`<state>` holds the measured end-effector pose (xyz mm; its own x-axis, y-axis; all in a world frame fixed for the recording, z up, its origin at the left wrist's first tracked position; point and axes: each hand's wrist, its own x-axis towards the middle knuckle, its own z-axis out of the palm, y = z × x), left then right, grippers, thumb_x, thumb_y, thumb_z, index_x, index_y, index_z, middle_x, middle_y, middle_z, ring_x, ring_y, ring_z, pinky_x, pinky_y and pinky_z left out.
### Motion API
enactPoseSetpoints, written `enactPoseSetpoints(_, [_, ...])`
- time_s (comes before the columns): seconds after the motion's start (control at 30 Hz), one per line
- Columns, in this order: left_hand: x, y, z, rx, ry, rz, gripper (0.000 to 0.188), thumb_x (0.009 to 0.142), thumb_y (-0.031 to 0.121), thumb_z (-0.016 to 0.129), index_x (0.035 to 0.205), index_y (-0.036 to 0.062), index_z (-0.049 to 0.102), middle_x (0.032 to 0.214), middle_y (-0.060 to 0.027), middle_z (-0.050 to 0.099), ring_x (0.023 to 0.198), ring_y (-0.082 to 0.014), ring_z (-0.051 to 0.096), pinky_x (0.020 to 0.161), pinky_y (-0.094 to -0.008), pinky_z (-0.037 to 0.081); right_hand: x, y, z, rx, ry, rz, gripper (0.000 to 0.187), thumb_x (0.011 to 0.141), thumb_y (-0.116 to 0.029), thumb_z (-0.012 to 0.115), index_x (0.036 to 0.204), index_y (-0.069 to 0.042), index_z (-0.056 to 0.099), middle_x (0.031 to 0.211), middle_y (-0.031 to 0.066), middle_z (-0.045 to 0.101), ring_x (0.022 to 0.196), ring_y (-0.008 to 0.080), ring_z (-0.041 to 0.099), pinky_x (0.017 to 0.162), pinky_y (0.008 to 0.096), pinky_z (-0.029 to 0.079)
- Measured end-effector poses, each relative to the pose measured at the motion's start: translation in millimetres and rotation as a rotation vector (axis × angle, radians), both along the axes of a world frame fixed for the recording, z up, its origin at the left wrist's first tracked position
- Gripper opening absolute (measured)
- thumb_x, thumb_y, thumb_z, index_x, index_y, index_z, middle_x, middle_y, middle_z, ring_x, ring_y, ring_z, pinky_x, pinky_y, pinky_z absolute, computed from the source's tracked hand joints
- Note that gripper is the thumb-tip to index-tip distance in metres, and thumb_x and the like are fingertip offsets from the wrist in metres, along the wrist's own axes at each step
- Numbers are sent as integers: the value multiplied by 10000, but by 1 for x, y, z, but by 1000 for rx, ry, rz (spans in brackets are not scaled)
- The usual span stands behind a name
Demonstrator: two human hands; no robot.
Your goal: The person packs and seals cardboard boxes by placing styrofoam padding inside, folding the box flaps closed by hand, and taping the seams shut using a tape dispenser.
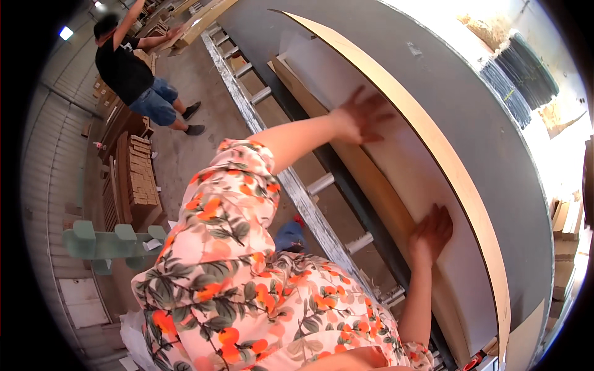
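A long, thin panel (pixel 405 162) stands tilted on its edge in front of me, its smooth whitish face toward me and its upper edge bowed. My left hand (pixel 364 117) lies against that face with the fingers spread. Lower down the same face, my right hand (pixel 432 234) rests with its fingers stretched up and slightly bent. Neither hand is wrapped around anything. Below the panel, along its near side, runs a brown strip of board (pixel 362 170). Part of a red and black object (pixel 475 360) shows near the panel's near end.
A roller frame with a worn white rail (pixel 309 213) and metal rollers (pixel 321 183) runs alongside me. Beyond the panel is a wide grey surface (pixel 489 133). Another person (pixel 127 68) handles boards at the far left. Stacked brown pieces (pixel 141 176) and a green metal rack (pixel 102 241) stand left.
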<state>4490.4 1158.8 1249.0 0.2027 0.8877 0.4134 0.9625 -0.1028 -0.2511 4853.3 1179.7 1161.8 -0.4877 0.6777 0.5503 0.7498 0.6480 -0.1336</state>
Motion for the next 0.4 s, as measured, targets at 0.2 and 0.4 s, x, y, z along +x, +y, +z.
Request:
enactPoseSetpoints(0.2, [-28, 40, -19, -183, -159, -135, 726, 919, 642, 332, 1488, 193, 285, 1554, -135, 208, 1443, -333, 144, 1152, -559, 46, -41, 8, 8, 69, -165, -107, 397, 940, -151, 455, 1321, -44, 476, 1351, 192, 470, 1274, 359, 403, 1076, 486, 288])
enactPoseSetpoints(0.4, [-72, 57, -13, -270, -363, -299, 723, 921, 647, 312, 1483, 193, 304, 1556, -157, 202, 1449, -329, 133, 1158, -538, 45, -140, 62, -5, 127, -73, -107, 399, 967, -167, 437, 1335, -22, 485, 1359, 212, 483, 1256, 350, 440, 1098, 455, 282])
